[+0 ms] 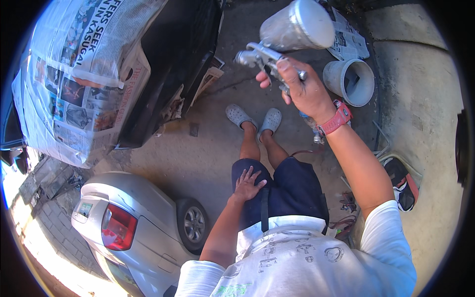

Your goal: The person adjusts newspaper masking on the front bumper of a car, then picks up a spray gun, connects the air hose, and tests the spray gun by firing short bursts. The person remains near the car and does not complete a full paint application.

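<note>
Raised at the upper right of the middle, my right hand is wrapped round the handle of a metal spray gun. A large silver cup sits on the gun, tilted on its side, and the nozzle end points left. A red watch is on that wrist. My left hand lies flat on my thigh, fingers spread, holding nothing. Left of the spray gun, and apart from it, stands a car's glossy black panel bordered by taped newspaper.
A whitish bucket stands on the ground beyond my right wrist, near newspaper sheets. A silver car is at the lower left. Shoes and a reddish hose lie along the right side, by a concrete ledge.
</note>
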A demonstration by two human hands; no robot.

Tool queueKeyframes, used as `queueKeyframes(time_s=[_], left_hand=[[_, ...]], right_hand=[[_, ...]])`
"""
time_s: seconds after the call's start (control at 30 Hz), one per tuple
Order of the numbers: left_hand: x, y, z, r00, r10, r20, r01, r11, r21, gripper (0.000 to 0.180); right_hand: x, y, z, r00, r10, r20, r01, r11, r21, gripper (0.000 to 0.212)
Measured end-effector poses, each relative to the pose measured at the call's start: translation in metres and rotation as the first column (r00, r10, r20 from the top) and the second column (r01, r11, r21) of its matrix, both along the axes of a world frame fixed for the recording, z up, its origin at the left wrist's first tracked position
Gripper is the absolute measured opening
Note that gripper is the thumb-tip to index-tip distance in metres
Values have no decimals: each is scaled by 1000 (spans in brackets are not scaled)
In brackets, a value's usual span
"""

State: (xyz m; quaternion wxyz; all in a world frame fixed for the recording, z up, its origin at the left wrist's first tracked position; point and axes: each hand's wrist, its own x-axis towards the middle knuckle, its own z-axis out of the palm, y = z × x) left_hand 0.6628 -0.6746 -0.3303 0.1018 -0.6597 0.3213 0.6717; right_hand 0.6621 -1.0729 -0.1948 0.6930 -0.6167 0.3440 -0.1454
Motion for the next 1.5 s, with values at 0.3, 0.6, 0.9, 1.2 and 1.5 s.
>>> queueKeyframes(time_s=[0.3, 0.6, 0.9, 1.2, 1.5], left_hand=[[1, 0, -1, 999, -32, -1, 32, 999, 15, 78], [0, 3, -2, 1000, -13, -1, 13, 1000, 4, 77], [1, 3, -3, 1000, -11, 8, 11, 1000, -8, 77], [0, 3, -3, 1000, -17, -1, 17, 1000, 19, 77], [-1, 6, -2, 1000, 6, 7, -6, 1000, -3, 77]], right_hand=[[33, -39, 10, 988, -137, 70, 147, 975, -164, 52], [35, -45, 50, 967, -253, 28, 252, 936, -245, 58], [15, 23, 71, 985, 107, 134, -116, 991, 59, 47], [42, -24, 70, 991, -6, 133, 21, 994, -111, 54], [51, -55, 85, 963, -252, 91, 265, 945, -190, 56]])
